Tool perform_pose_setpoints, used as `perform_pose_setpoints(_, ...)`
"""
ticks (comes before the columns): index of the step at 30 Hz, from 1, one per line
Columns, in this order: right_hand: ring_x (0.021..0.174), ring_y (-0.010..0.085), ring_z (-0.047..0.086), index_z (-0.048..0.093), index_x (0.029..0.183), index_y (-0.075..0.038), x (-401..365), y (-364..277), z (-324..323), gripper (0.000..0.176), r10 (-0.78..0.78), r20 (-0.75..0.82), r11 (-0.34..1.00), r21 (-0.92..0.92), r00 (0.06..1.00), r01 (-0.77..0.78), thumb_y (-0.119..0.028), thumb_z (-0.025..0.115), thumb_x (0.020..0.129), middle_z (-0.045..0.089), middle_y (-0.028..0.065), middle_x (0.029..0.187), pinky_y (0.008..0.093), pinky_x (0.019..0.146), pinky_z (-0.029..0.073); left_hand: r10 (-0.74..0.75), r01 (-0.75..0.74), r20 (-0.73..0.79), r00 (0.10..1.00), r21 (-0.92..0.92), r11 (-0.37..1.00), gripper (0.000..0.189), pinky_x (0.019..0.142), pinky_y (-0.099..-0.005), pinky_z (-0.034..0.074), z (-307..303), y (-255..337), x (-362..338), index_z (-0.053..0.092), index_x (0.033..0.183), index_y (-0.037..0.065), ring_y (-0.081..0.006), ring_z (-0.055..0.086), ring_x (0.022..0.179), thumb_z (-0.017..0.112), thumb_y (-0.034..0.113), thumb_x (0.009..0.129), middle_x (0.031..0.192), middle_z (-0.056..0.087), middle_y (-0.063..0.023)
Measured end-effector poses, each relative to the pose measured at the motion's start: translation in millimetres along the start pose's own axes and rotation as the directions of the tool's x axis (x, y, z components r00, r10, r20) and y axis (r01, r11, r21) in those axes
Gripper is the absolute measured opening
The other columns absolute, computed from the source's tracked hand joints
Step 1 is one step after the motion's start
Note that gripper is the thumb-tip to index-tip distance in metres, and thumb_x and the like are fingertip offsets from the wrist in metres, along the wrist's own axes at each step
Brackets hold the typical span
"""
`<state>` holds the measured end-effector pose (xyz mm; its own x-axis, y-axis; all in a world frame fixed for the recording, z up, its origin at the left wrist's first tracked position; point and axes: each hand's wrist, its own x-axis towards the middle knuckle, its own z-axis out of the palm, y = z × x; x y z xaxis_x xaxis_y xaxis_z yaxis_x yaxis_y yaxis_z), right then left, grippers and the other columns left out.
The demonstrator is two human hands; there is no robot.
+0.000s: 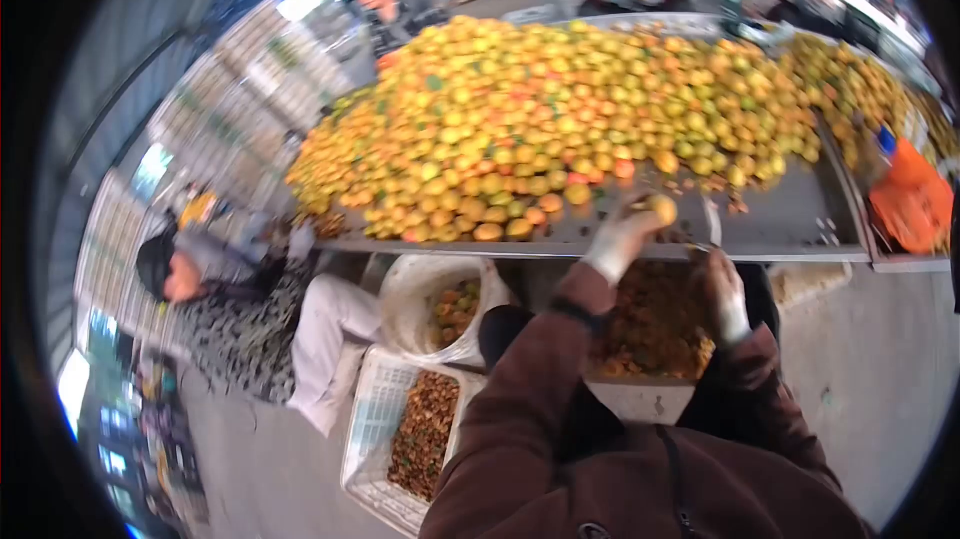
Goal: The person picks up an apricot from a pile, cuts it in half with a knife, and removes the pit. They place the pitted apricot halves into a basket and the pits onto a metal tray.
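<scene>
My gloved left hand [617, 237] is closed around a round yellow-orange fruit [662, 209], just over the near edge of the metal table [770, 231]. Lower and to the right, my gloved right hand [722, 291] is closed, its fingers curled. A thin, pale, blade-like tool [712, 221] sticks up from its top; blur hides the tool's details. Beyond both hands lies a large heap of similar fruit [520, 124]. Under them, between my knees, a container of brown and orange scraps [650, 329] shows.
At left a white bucket [395, 309] holds some fruit, beside a white crate [375, 419] of brown scraps. A person [250, 309] sits close on the left; several others sit across the table. An orange bag [912, 199] lies at right. Stacked crates [250, 89] stand behind.
</scene>
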<state>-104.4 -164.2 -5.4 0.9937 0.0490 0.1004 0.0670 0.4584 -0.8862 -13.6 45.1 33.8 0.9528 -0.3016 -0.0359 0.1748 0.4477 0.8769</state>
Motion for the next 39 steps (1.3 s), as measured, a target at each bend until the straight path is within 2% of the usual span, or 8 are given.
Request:
perform_pose_setpoints(11,0.063,0.0012,0.040,0.055,0.108,-0.007,9,-17,91,0.034,0.101,0.125,0.992,-0.093,0.987,-0.090,-0.040,0.054,0.099,0.044,-0.0094,0.072,0.0195,0.053,0.032,0.052,-0.021,0.086,0.995,-0.324,0.946,0.043,0.101,-0.0381,0.047,-5,4,-71,0.041,0.140,0.005,-0.0239,0.056,0.119,0.047,0.025,0.102,0.130,0.054,-0.0106)
perform_pose_setpoints(17,0.080,0.0037,0.050,0.056,0.116,-0.006,15,11,76,0.038,0.197,0.012,0.965,-0.181,0.980,-0.192,-0.038,0.059,0.097,0.054,-0.0052,0.092,0.0196,0.067,0.043,0.032,-0.022,0.045,0.998,-0.197,0.980,0.046,0.101,-0.0374,0.046,-11,2,-72,0.040,0.143,0.004,-0.0215,0.054,0.121,0.050,0.016,0.100,0.134,0.053,-0.0109)
perform_pose_setpoints(18,0.077,0.0046,0.051,0.058,0.113,-0.006,20,30,65,0.033,0.172,0.081,0.980,0.090,0.982,-0.179,-0.035,0.059,0.097,0.055,-0.0051,0.092,0.0208,0.064,0.043,0.015,-0.011,0.019,1.000,-0.175,0.984,0.047,0.101,-0.0355,0.046,-11,5,-75,0.040,0.144,0.003,-0.0199,0.053,0.121,0.050,0.014,0.099,0.134,0.053,-0.0105)
perform_pose_setpoints(19,0.062,0.0024,0.044,0.057,0.105,-0.009,21,19,85,0.031,-0.036,0.058,0.976,-0.213,0.998,0.048,-0.039,0.054,0.099,0.050,-0.0070,0.074,0.0210,0.052,0.034,-0.027,0.027,-0.004,1.000,-0.063,0.998,0.049,0.102,-0.0311,0.044,-20,0,-74,0.039,0.145,0.004,-0.0171,0.052,0.122,0.051,0.011,0.098,0.135,0.053,-0.0093)
perform_pose_setpoints(22,0.060,0.0019,0.036,0.055,0.100,-0.008,17,22,85,0.034,0.058,0.106,0.954,-0.297,0.993,-0.024,-0.042,0.049,0.100,0.040,-0.0086,0.069,0.0200,0.052,0.029,0.333,-0.365,0.149,0.931,0.323,0.873,0.044,0.103,-0.0298,0.041,-28,-6,-69,0.048,0.139,0.003,-0.0156,0.050,0.123,0.057,0.012,0.096,0.135,0.053,-0.0057)
perform_pose_setpoints(23,0.061,0.0022,0.036,0.056,0.103,-0.007,15,21,87,0.037,0.152,0.110,0.966,-0.227,0.982,-0.124,-0.043,0.048,0.101,0.040,-0.0088,0.070,0.0208,0.052,0.030,0.134,-0.134,0.034,0.990,-0.005,0.991,0.042,0.103,-0.0306,0.041,-28,-12,-65,0.050,0.136,0.003,-0.0145,0.049,0.123,0.058,0.010,0.095,0.134,0.053,-0.0054)
perform_pose_setpoints(30,0.074,0.0030,0.041,0.055,0.121,0.001,29,49,83,0.044,0.149,0.042,0.953,-0.274,0.988,-0.133,-0.038,0.053,0.101,0.050,-0.0075,0.085,0.0190,0.062,0.037,0.080,-0.104,-0.136,0.987,-0.179,0.978,0.044,0.095,-0.0290,0.047,-46,-26,-59,0.050,0.133,0.004,-0.0153,0.059,0.105,0.061,0.008,0.091,0.115,0.059,-0.0058)
perform_pose_setpoints(39,0.044,0.0009,0.034,0.053,0.096,-0.013,25,41,112,0.040,0.070,-0.060,0.928,-0.363,0.996,-0.087,-0.052,0.044,0.100,0.042,-0.0078,0.058,0.0183,0.041,0.024,0.071,-0.099,-0.143,0.987,-0.198,0.975,0.042,0.100,-0.0280,0.042,-55,-19,-64,0.050,0.135,0.005,-0.0123,0.053,0.113,0.059,0.014,0.095,0.123,0.055,-0.0040)
